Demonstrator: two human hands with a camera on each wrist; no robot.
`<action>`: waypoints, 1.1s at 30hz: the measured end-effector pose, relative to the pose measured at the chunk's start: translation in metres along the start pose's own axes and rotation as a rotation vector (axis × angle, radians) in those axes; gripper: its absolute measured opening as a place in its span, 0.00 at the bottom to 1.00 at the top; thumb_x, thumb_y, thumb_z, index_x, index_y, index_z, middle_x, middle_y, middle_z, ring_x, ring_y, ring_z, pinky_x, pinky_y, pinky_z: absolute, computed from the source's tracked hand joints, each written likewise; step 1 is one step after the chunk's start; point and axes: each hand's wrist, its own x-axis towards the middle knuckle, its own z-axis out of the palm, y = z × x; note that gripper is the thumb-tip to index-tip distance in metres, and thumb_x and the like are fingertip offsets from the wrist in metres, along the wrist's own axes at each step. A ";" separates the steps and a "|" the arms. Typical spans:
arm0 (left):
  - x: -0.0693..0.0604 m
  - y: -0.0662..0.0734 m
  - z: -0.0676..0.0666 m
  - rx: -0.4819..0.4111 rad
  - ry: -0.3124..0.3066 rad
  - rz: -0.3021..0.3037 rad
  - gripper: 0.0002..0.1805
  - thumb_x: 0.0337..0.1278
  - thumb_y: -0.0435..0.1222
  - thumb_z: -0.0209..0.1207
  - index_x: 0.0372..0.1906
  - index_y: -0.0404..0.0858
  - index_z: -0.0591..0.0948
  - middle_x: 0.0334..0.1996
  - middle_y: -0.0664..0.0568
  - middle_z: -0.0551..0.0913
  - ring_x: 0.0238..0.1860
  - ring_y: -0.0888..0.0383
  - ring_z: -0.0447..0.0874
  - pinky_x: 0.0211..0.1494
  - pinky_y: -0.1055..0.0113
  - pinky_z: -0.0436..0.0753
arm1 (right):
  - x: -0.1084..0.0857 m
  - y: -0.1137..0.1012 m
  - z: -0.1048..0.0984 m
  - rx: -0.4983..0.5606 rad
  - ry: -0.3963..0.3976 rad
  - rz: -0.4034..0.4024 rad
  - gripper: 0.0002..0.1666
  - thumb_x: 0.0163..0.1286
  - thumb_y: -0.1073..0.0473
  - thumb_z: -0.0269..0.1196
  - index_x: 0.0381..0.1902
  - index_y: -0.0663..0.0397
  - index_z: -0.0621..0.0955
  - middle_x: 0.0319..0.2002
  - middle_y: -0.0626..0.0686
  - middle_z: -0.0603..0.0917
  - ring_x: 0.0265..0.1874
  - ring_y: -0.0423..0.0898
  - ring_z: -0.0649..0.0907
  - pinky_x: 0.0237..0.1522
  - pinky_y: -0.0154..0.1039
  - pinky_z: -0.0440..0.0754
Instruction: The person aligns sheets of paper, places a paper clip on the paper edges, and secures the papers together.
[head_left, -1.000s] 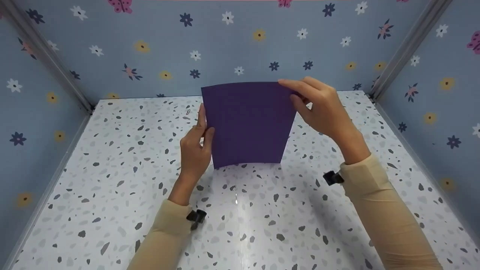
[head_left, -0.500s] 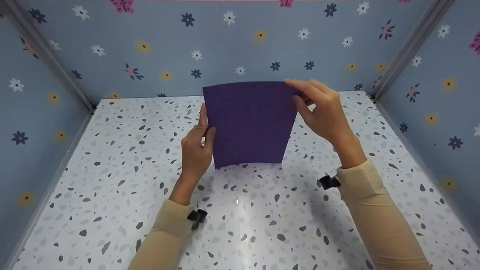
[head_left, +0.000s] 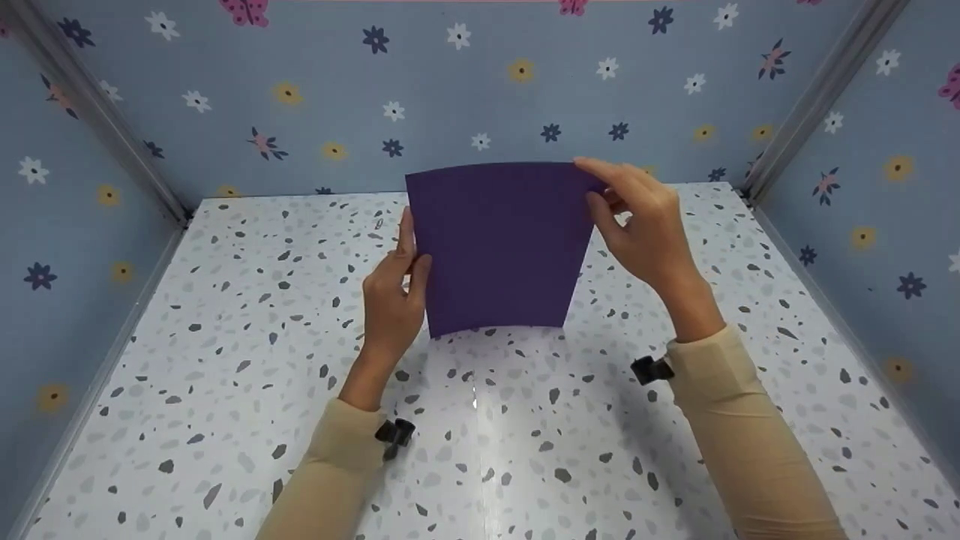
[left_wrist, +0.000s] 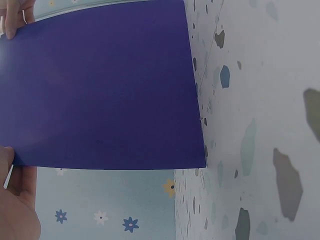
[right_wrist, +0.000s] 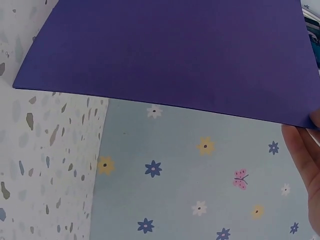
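Note:
A purple sheet (head_left: 499, 247) is held upright and slightly bowed above the speckled surface, its lower edge near or on it. The left hand (head_left: 394, 292) grips its left edge, thumb in front and fingers behind. At the upper right corner, the right hand (head_left: 641, 217) pinches the sheet between thumb and fingers. In the left wrist view the sheet (left_wrist: 105, 90) spans between the left hand (left_wrist: 17, 200) at lower left and the other hand at the top left. The right wrist view shows the sheet (right_wrist: 185, 55) with the right hand (right_wrist: 305, 155) at its corner.
A white speckled tabletop (head_left: 247, 360) lies beneath the hands. Blue flowered panels (head_left: 450, 90) stand behind and at both sides, with grey posts (head_left: 825, 97) at the back corners. Each sleeve cuff carries a small black clip-like piece (head_left: 651, 370).
My right hand has shifted slightly right along the sheet's top corner, and its wrist has swung a little lower and to the left. The left hand keeps its hold, nearly still.

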 end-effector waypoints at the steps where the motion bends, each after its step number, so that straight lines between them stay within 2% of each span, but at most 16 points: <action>1: 0.000 0.000 0.000 0.005 -0.002 0.001 0.31 0.79 0.32 0.59 0.79 0.28 0.65 0.35 0.42 0.85 0.38 0.51 0.86 0.45 0.59 0.84 | -0.001 0.000 0.001 0.001 0.008 0.000 0.24 0.77 0.72 0.63 0.67 0.53 0.84 0.48 0.59 0.89 0.35 0.50 0.89 0.39 0.34 0.86; 7: 0.001 0.001 0.000 0.017 -0.002 0.011 0.31 0.79 0.31 0.59 0.79 0.26 0.66 0.35 0.42 0.86 0.38 0.50 0.86 0.45 0.58 0.84 | -0.005 0.001 0.005 -0.005 0.047 0.020 0.25 0.76 0.72 0.63 0.67 0.53 0.84 0.45 0.60 0.88 0.36 0.50 0.90 0.42 0.25 0.82; 14: 0.001 0.000 0.000 0.017 0.007 0.023 0.31 0.78 0.31 0.59 0.78 0.26 0.67 0.33 0.43 0.85 0.37 0.50 0.86 0.44 0.58 0.84 | -0.008 0.001 0.008 -0.028 0.088 0.029 0.25 0.76 0.71 0.63 0.67 0.54 0.83 0.45 0.59 0.88 0.36 0.50 0.89 0.42 0.24 0.81; 25: 0.001 0.000 -0.001 0.022 0.003 0.017 0.31 0.79 0.31 0.59 0.78 0.26 0.66 0.35 0.43 0.86 0.38 0.51 0.86 0.44 0.57 0.84 | -0.015 0.000 0.014 0.016 0.140 0.069 0.27 0.74 0.73 0.64 0.69 0.54 0.82 0.36 0.60 0.87 0.32 0.48 0.89 0.41 0.23 0.81; 33: 0.001 -0.001 0.000 0.009 0.000 0.010 0.31 0.79 0.31 0.59 0.79 0.27 0.66 0.34 0.43 0.85 0.37 0.51 0.85 0.44 0.58 0.82 | -0.018 0.000 0.018 0.040 0.189 0.090 0.27 0.74 0.73 0.63 0.68 0.55 0.82 0.36 0.59 0.88 0.31 0.49 0.88 0.40 0.24 0.82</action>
